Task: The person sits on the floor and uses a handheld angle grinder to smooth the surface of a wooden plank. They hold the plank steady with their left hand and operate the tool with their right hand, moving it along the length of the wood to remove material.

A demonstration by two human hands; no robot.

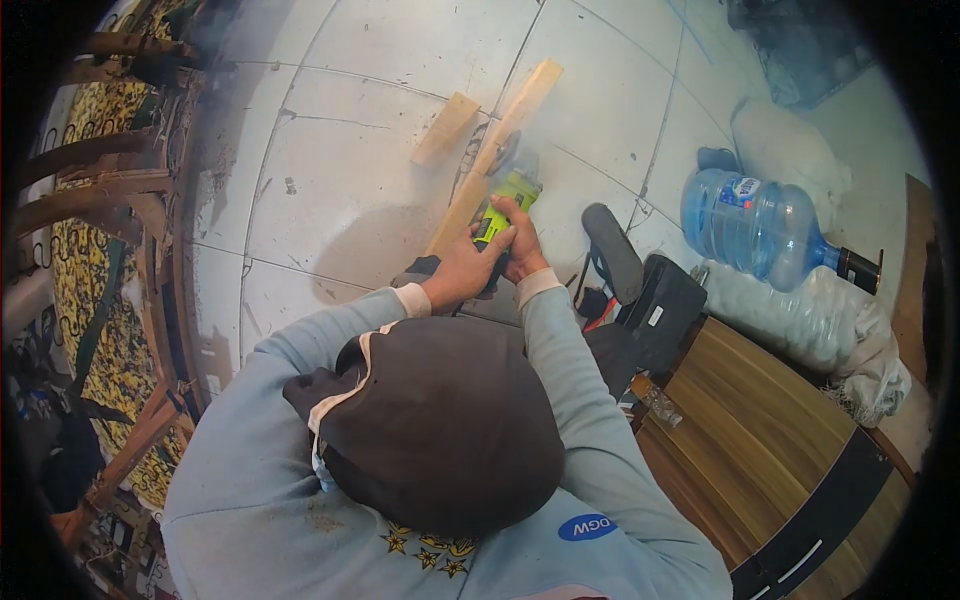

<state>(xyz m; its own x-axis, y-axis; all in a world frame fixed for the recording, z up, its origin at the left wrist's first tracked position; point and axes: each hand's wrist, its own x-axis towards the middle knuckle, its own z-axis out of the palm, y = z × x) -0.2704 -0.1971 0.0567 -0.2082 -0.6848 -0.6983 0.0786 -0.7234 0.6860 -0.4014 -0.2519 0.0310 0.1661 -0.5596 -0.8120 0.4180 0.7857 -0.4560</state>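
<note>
Dark headwear (440, 420) is sitting closest to the camera, with light blue sleeves (325, 330) stretching forward on both sides of it. Beyond the cuffs, both hands are closing around a green grinder (517, 187): the left hand (460, 272) is wrapping its lower body from the left, and the right hand (524, 246) is gripping it from the right, thumb laid along the top. The grinder's head is pointing away from the hands, just beyond the fingers, beside the right edge of a long wooden strip (513, 118). Pale haze is hanging around that end, so whether the disc is touching the wood cannot be told. The strip is running slantwise over the tiled floor (345, 150), passing just left of the grinder and down near the left hand. A short wooden block (446, 130) is lying left of the strip, farther out than the hands. Well to the right, a blue water jug (750, 225) is resting on its side.
</note>
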